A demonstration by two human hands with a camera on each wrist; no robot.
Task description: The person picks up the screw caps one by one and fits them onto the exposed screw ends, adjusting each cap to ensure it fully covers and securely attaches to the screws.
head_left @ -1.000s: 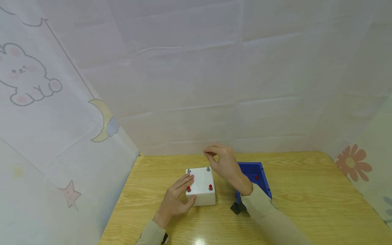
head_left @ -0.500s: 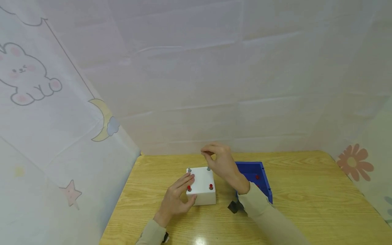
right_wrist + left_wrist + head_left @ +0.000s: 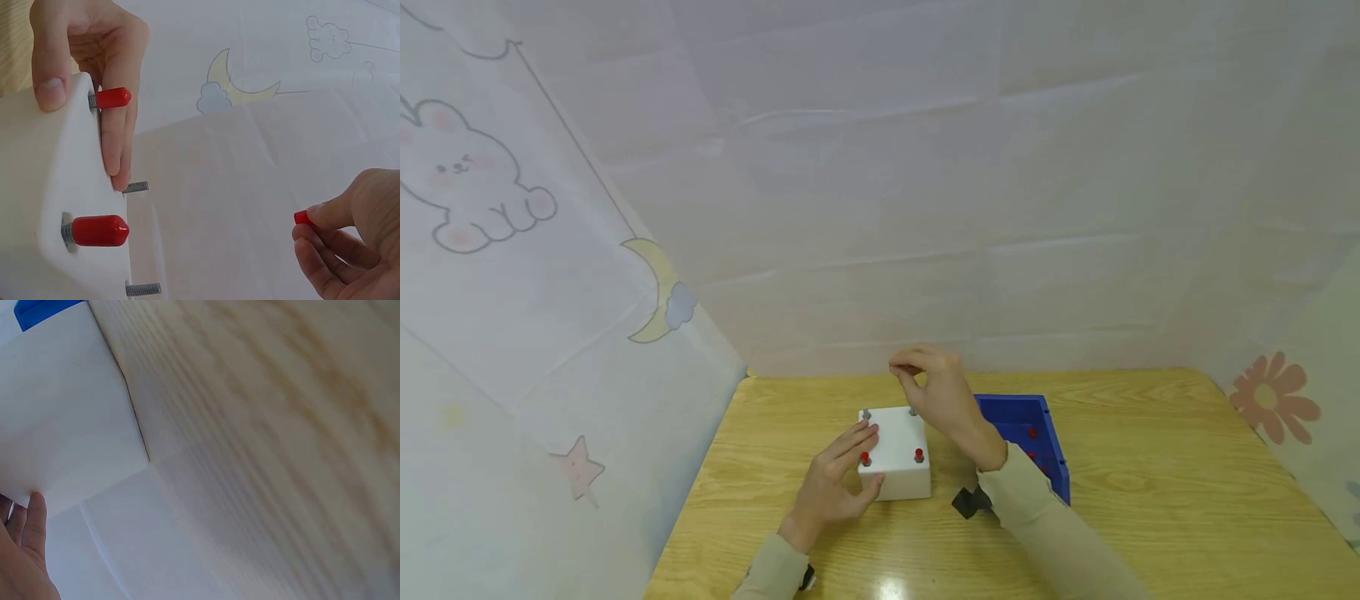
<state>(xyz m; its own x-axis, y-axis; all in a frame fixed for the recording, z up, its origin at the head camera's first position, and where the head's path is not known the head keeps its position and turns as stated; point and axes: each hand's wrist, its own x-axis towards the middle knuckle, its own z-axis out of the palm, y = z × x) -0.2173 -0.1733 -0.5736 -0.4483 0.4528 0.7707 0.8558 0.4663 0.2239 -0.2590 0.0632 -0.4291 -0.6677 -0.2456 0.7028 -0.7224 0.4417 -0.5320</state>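
Observation:
A white box (image 3: 892, 438) sits on the table with threaded bolts standing up at the corners of its top. On the two near bolts are red caps (image 3: 100, 230); the two far bolts (image 3: 144, 289) show bare thread. My left hand (image 3: 831, 487) holds the box at its left near corner, fingers on the top and thumb against the front face. Above the far right bolt, my right hand (image 3: 942, 402) pinches a small red cap (image 3: 302, 217) between thumb and fingertips, apart from the bolt.
A blue bin (image 3: 1054, 442) with several red caps inside stands right of the box, partly hidden by the right forearm. Printed cloth (image 3: 925, 250) hangs behind and beside the wooden table (image 3: 1135, 475).
My right hand has drifted slightly left, and now partly covers the far right bolt in the head view. The left hand keeps its place on the box.

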